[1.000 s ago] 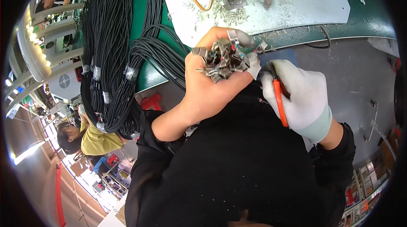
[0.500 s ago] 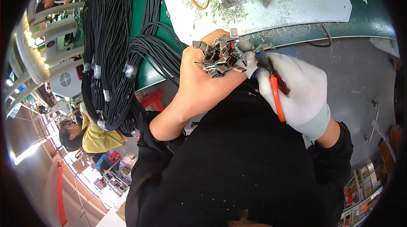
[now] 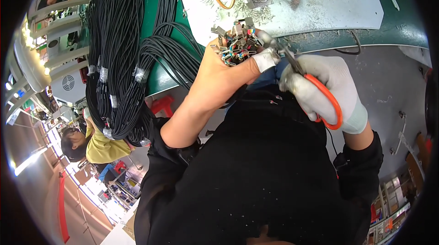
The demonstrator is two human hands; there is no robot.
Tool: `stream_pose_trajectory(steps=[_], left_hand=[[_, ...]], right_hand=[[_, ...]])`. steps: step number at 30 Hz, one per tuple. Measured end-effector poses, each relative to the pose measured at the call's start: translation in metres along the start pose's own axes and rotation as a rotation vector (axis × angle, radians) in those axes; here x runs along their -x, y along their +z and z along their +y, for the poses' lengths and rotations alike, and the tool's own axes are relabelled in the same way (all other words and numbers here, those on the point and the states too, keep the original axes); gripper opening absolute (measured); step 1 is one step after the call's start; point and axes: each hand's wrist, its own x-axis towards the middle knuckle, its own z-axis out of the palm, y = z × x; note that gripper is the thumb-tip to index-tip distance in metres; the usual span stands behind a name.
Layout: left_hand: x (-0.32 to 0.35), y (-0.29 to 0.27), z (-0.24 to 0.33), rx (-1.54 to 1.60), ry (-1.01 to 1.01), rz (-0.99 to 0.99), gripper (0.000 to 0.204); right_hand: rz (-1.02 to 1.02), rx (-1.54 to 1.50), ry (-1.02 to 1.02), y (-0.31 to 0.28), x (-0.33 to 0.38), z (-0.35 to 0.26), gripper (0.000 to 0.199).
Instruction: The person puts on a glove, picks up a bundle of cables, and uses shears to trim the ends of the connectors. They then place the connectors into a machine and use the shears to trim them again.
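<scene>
My left hand (image 3: 224, 73) is closed around a bunch of cable ends with metal connectors (image 3: 238, 41). Small coloured wires show among the silvery shells. White tape wraps the thumb, and a pale cover sits on a fingertip. My right hand (image 3: 327, 85), in a white knit glove, grips pliers with orange handles (image 3: 327, 91). Their dark metal jaws point up and left, close to the taped thumb, beside the bunch. Whether the jaws touch anything cannot be made out. The cables below the connectors are mostly hidden by my left hand.
Thick bundles of black cables (image 3: 121, 25) hang over the green table (image 3: 157, 80) on the left. A white sheet (image 3: 329, 7) strewn with small metal bits lies ahead, beside a machine with a yellow tube (image 3: 219, 0). A red stool (image 3: 162, 105) stands below. Other people are at left.
My right hand has turned and shifted slightly right and down with the pliers, whose jaws now show more. My left hand has tilted the connector bunch and moved slightly up.
</scene>
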Motion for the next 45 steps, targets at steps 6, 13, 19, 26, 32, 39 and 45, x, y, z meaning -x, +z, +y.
stream_pose_trajectory(steps=[6,13,19,26,32,39,45], left_hand=[[0.005,0.010,-0.003,0.054,0.191,0.063,0.032],[0.002,0.003,-0.005,-0.092,0.312,-0.001,0.032],[-0.003,0.003,-0.010,-0.679,0.773,-0.014,0.028],[0.003,0.012,0.002,-0.278,0.162,0.075,0.022],[0.003,0.012,0.005,-0.305,0.036,0.099,0.017],[-0.005,0.003,0.001,0.006,-0.006,0.000,0.014],[-0.001,0.013,-0.002,-0.275,0.108,0.121,0.016]], right_hand=[[0.557,0.429,-0.601,0.032,-0.021,0.031,0.012],[0.649,0.510,-0.680,0.036,-0.024,0.028,0.011],[0.430,0.338,-0.423,0.027,-0.012,0.019,0.011],[0.361,0.316,-0.439,0.020,-0.009,0.026,0.013],[0.680,0.869,-0.652,0.020,-0.012,0.030,0.015],[0.331,0.565,-0.361,0.009,-0.007,0.017,0.014],[0.681,0.963,-0.572,0.020,-0.012,0.023,0.017]])
